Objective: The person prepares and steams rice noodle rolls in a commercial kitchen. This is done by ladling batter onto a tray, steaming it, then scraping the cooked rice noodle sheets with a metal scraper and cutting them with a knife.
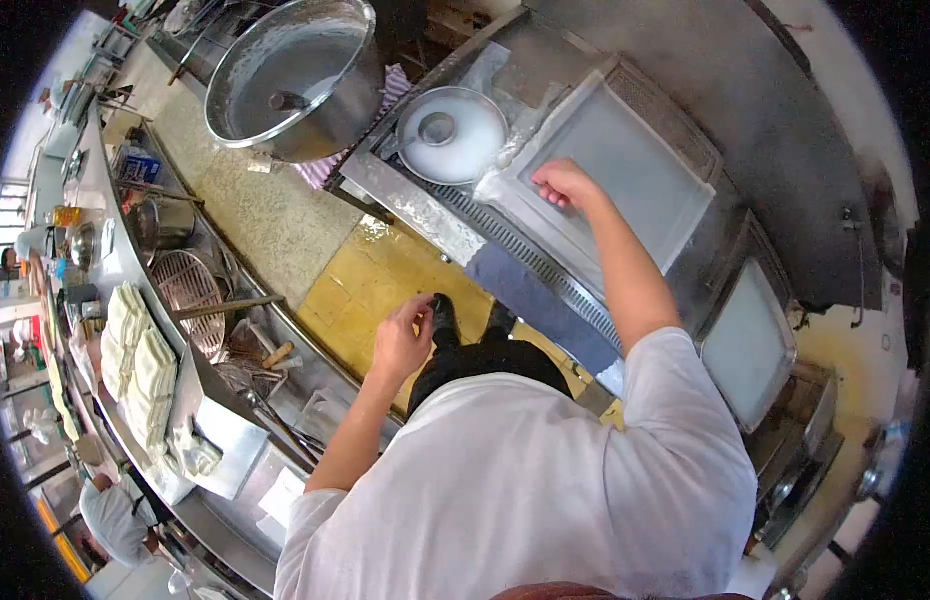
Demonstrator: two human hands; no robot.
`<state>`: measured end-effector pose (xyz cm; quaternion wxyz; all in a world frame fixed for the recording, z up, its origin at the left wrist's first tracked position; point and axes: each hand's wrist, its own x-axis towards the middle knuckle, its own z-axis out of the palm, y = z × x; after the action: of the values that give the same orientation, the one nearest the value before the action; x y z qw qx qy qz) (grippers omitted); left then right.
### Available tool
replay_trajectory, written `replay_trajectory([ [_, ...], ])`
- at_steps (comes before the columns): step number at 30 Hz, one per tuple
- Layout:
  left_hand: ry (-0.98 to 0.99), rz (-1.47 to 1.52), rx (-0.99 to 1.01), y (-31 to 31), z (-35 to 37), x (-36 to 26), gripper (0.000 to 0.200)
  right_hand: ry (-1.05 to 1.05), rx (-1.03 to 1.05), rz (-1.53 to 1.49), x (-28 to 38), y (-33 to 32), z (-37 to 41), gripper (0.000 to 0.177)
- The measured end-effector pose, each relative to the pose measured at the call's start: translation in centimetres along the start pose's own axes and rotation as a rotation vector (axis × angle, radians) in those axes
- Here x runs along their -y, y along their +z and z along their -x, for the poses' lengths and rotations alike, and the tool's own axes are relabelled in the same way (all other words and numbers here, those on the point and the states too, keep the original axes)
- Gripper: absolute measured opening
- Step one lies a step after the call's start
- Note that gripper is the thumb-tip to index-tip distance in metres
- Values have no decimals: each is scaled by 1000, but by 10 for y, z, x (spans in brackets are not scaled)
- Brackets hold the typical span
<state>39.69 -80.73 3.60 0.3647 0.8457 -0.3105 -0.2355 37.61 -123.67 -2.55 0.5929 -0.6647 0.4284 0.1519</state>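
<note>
At the steamer bench (425,205): your right hand (563,184) on the white tray (625,170), your left hand (403,337) free
Your right hand lay knuckles-up at the near left corner of the white tray, fingertips bent down onto its surface; whether they pinched anything could not be told. The tray sat flat on the bench, just beside the round pan (452,133) of white liquid and well apart from a second tray (750,340) farther right. Your left hand hung over the yellow floor (370,275), fingers curled in to meet the thumb, with nothing visible between them. A large metal basin (295,75) stood beyond the pan; folded cloths (137,362) were stacked on the counter to your left
</note>
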Motion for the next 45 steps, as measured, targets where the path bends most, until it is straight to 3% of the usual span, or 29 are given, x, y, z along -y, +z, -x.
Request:
replay_trajectory([
  [6, 0, 13, -26, 13, 0, 5, 32, 39, -117, 230, -83, -41, 83, 25],
  [10, 88, 9, 47, 29, -24, -17, 30, 6, -362, 672, -222, -86, 125, 21],
  [12, 141, -31, 123, 41, -40, -34, 29, -275, -588, 545, -263, -87, 169, 25],
  [16, 341, -91, 249, 74, -71, -67, 27, -69, -879, 171, -294, -119, 246, 31],
  [18, 426, -130, 286, 88, -86, -89, 28, 81, -1145, 194, -312, -141, 279, 30],
  [20, 510, -171, 329, 97, -92, -111, 28, 279, -1302, 482, -354, -155, 297, 29],
  [22, 561, -175, 417, 104, -94, -132, 28, 445, -976, 763, -411, -166, 306, 31],
  [25, 733, -73, 360, 111, -94, -133, 29, 559, -1043, 626, -366, -154, 328, 37],
  [29, 739, -81, 279, 100, -98, -112, 30, 482, -1105, 491, -337, -146, 313, 35],
  [31, 656, -152, 303, 79, -99, -104, 31, 199, -1222, 268, -315, -132, 286, 31],
  [32, 641, -148, 271, 66, -102, -98, 31, 168, -1212, 286, -296, -122, 269, 31],
  [34, 536, -185, 374, 38, -110, -83, 29, -298, -1310, 428, -231, -80, 237, 26],
  [36, 551, -130, 234, 12, -121, -55, 32, -432, -1154, 315, -170, -42, 198, 31],
  [38, 569, -77, 105, -27, -128, -32, 36, -516, -904, 396, -104, 3, 161, 36],
  [40, 502, 16, -160, -102, -127, -10, 35, -807, -597, 384, 19, 80, 140, 39],
  [45, 436, -16, -411, -232, -148, 28, 29, -1136, -503, 418, 220, 195, 160, 50],
])
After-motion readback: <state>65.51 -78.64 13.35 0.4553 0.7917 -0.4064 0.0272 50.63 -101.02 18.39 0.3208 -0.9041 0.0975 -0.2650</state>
